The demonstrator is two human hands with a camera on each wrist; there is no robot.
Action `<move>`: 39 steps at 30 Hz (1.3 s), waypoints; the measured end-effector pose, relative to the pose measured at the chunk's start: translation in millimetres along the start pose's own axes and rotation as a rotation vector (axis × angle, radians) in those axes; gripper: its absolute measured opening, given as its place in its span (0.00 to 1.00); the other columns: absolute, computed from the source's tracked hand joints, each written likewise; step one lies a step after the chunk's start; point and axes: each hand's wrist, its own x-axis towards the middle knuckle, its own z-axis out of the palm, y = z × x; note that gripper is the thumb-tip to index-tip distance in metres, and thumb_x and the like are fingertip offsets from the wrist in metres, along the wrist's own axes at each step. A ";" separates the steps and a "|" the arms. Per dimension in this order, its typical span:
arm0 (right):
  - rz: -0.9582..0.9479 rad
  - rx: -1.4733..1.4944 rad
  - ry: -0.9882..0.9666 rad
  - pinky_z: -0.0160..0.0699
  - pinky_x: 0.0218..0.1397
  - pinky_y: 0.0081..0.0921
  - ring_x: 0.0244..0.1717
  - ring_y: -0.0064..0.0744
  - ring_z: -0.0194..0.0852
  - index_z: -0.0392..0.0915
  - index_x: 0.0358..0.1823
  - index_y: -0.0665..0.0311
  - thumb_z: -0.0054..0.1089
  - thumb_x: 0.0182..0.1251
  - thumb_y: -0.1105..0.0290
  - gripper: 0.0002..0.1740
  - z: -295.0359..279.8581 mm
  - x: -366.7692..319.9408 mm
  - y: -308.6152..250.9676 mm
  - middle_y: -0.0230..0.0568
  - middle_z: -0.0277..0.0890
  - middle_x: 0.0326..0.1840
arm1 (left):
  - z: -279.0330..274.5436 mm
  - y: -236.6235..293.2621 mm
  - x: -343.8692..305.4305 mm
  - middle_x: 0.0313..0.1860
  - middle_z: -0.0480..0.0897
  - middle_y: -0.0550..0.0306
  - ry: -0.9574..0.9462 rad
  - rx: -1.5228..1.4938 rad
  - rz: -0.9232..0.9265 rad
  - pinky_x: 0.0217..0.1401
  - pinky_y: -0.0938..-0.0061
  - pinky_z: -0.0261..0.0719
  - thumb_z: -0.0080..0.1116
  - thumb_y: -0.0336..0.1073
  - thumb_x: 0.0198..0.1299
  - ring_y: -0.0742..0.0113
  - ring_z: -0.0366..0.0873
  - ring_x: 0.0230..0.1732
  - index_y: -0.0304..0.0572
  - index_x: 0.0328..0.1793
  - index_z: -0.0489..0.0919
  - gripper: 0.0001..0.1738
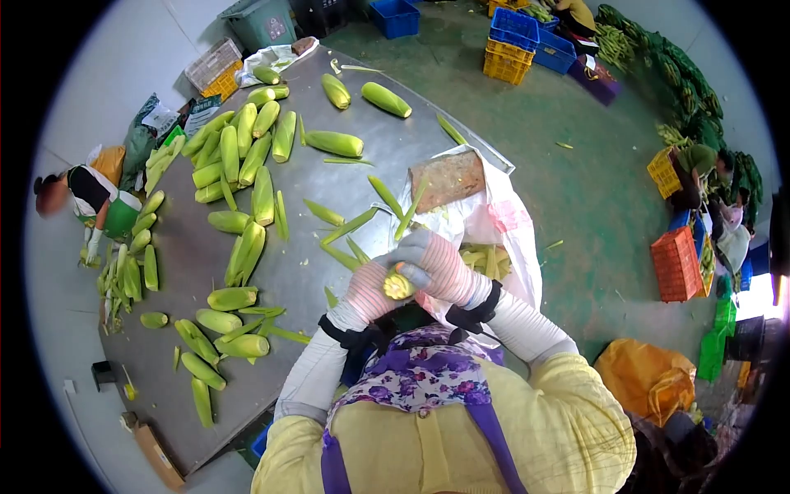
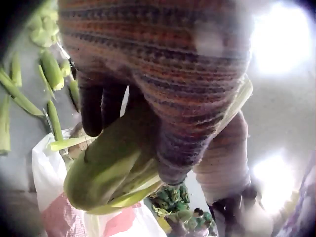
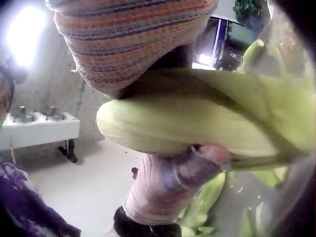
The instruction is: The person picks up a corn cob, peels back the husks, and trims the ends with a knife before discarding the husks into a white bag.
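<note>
Both hands wear striped knit gloves and hold one ear of corn (image 1: 398,286) in front of the apron, its cut end turned up toward the head camera. The left hand (image 1: 368,290) wraps around it from the left. From the other side, the right hand (image 1: 440,267) grips the same ear. Pale green husk covers the corn (image 2: 108,173) in the left wrist view, with the left hand (image 2: 163,84) curled over it. In the right wrist view the ear (image 3: 197,121) lies between the right hand (image 3: 133,44) above and the left hand's thumb below.
A metal table (image 1: 321,263) bears many green corn ears (image 1: 247,156) and loose husk leaves (image 1: 385,193). Beside the hands hangs a white sack (image 1: 522,272), with a brick-like block (image 1: 448,181) on its edge. Crates (image 1: 506,62) and other people stand farther off.
</note>
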 end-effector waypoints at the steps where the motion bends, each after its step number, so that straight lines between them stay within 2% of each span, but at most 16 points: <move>1: 0.117 -0.005 -0.028 0.77 0.55 0.41 0.45 0.55 0.78 0.81 0.47 0.65 0.56 0.72 0.60 0.16 1.9 -2.0 -3.5 0.49 0.80 0.40 | -1.4 20.8 -0.3 0.64 0.78 0.54 -0.047 0.082 -0.026 0.71 0.66 0.74 0.70 0.46 0.59 0.60 0.76 0.65 0.42 0.71 0.68 0.37; 6: 0.633 0.628 0.412 0.76 0.53 0.41 0.44 0.55 0.78 0.80 0.48 0.68 0.50 0.77 0.61 0.17 23.0 -14.8 18.8 0.53 0.80 0.39 | 11.7 -18.2 7.5 0.58 0.81 0.50 0.400 0.076 -0.016 0.63 0.64 0.77 0.74 0.38 0.53 0.55 0.79 0.59 0.44 0.66 0.73 0.34; 10: 0.550 0.123 0.269 0.77 0.55 0.40 0.48 0.52 0.80 0.80 0.50 0.69 0.49 0.79 0.64 0.16 25.1 -15.7 17.3 0.54 0.81 0.45 | 24.9 23.7 4.2 0.57 0.81 0.54 0.464 -0.374 0.153 0.60 0.70 0.80 0.73 0.32 0.54 0.64 0.80 0.54 0.35 0.64 0.72 0.32; 11: 0.469 0.127 0.224 0.77 0.56 0.40 0.49 0.53 0.79 0.80 0.50 0.69 0.50 0.78 0.65 0.15 21.7 -14.7 5.9 0.55 0.81 0.47 | 33.5 9.8 20.1 0.55 0.82 0.54 0.517 -0.990 0.103 0.60 0.72 0.80 0.72 0.30 0.57 0.65 0.82 0.53 0.34 0.62 0.74 0.28; 13: 0.519 0.152 0.254 0.77 0.57 0.39 0.50 0.51 0.79 0.80 0.50 0.69 0.50 0.78 0.64 0.15 28.0 -20.7 26.5 0.54 0.81 0.48 | 28.3 16.1 13.4 0.53 0.84 0.53 0.586 -0.639 0.085 0.60 0.72 0.79 0.71 0.32 0.59 0.65 0.82 0.52 0.35 0.60 0.75 0.24; 16: 0.533 1.127 0.823 0.78 0.59 0.31 0.49 0.34 0.79 0.78 0.52 0.63 0.54 0.78 0.59 0.15 29.0 -33.9 92.5 0.41 0.81 0.48 | 6.5 25.7 6.2 0.52 0.85 0.52 0.748 -0.485 0.016 0.60 0.71 0.80 0.70 0.31 0.61 0.63 0.83 0.52 0.35 0.60 0.76 0.22; 17: 0.659 1.463 0.890 0.77 0.56 0.37 0.52 0.42 0.78 0.81 0.53 0.60 0.49 0.76 0.63 0.14 -2.8 -28.2 74.3 0.43 0.79 0.42 | -1.9 -24.7 1.1 0.55 0.84 0.49 0.808 0.032 -0.048 0.61 0.69 0.80 0.69 0.33 0.62 0.60 0.83 0.54 0.34 0.62 0.74 0.24; 19: 0.799 1.183 1.046 0.79 0.58 0.41 0.50 0.44 0.80 0.78 0.53 0.63 0.48 0.78 0.55 0.20 -56.8 -47.4 93.2 0.45 0.81 0.47 | -35.6 -72.3 -14.0 0.60 0.81 0.47 0.869 0.024 -0.068 0.63 0.62 0.79 0.67 0.39 0.65 0.56 0.81 0.59 0.36 0.65 0.71 0.27; 21: 0.793 1.226 1.174 0.81 0.53 0.42 0.43 0.45 0.82 0.79 0.48 0.63 0.47 0.79 0.51 0.22 -92.2 -80.2 140.6 0.44 0.83 0.46 | -76.7 -50.0 -28.1 0.64 0.78 0.47 0.972 -0.962 -0.043 0.65 0.52 0.78 0.65 0.43 0.66 0.53 0.78 0.63 0.40 0.67 0.70 0.28; 22: 0.857 0.534 1.131 0.80 0.48 0.38 0.40 0.42 0.82 0.81 0.43 0.64 0.48 0.78 0.53 0.21 -99.5 -98.0 159.7 0.42 0.83 0.40 | -89.5 -44.4 -36.1 0.66 0.77 0.48 1.049 -1.419 -0.066 0.66 0.48 0.77 0.66 0.45 0.66 0.52 0.77 0.64 0.42 0.68 0.70 0.29; 26: 0.571 -0.495 0.348 0.78 0.49 0.33 0.43 0.37 0.82 0.83 0.46 0.67 0.57 0.71 0.63 0.14 -79.9 -107.9 167.1 0.45 0.84 0.38 | -66.9 -30.6 -35.9 0.60 0.79 0.50 1.018 -1.047 -0.103 0.65 0.48 0.78 0.71 0.43 0.61 0.53 0.78 0.63 0.41 0.67 0.71 0.31; 28: 0.756 -0.111 0.255 0.77 0.61 0.36 0.54 0.42 0.80 0.78 0.60 0.69 0.65 0.64 0.66 0.24 -55.4 -65.5 99.2 0.51 0.81 0.55 | -41.7 -1.2 -23.2 0.60 0.80 0.51 0.922 -0.938 -0.185 0.63 0.56 0.79 0.72 0.43 0.61 0.61 0.79 0.60 0.39 0.64 0.74 0.30; 29: 0.504 -0.339 0.108 0.76 0.64 0.34 0.59 0.43 0.79 0.76 0.63 0.70 0.68 0.61 0.67 0.29 -43.7 -52.7 91.6 0.53 0.78 0.60 | -30.4 8.6 -17.1 0.58 0.81 0.51 0.855 -0.731 -0.144 0.61 0.60 0.80 0.72 0.41 0.61 0.63 0.80 0.57 0.37 0.62 0.75 0.28; 31: 0.460 0.075 -0.038 0.73 0.68 0.36 0.64 0.44 0.75 0.76 0.63 0.70 0.71 0.59 0.66 0.30 -27.3 -18.3 40.0 0.52 0.78 0.62 | -12.3 17.7 -7.9 0.53 0.84 0.52 0.704 -0.531 -0.094 0.56 0.67 0.81 0.73 0.39 0.60 0.65 0.83 0.50 0.33 0.58 0.76 0.25; 34: 0.158 -0.070 -0.241 0.75 0.64 0.37 0.60 0.48 0.77 0.79 0.61 0.67 0.71 0.60 0.59 0.29 -12.6 6.8 12.3 0.52 0.78 0.61 | 0.1 33.0 -2.0 0.47 0.87 0.53 0.545 -0.423 -0.064 0.51 0.72 0.82 0.73 0.34 0.59 0.68 0.85 0.45 0.34 0.55 0.78 0.22; 39: 0.309 0.360 -0.117 0.77 0.58 0.33 0.52 0.44 0.80 0.83 0.54 0.69 0.70 0.62 0.64 0.21 -7.6 -8.1 25.9 0.49 0.82 0.51 | -0.4 37.6 -7.1 0.54 0.85 0.53 0.378 -0.420 0.041 0.57 0.74 0.83 0.72 0.31 0.57 0.69 0.83 0.52 0.35 0.60 0.74 0.26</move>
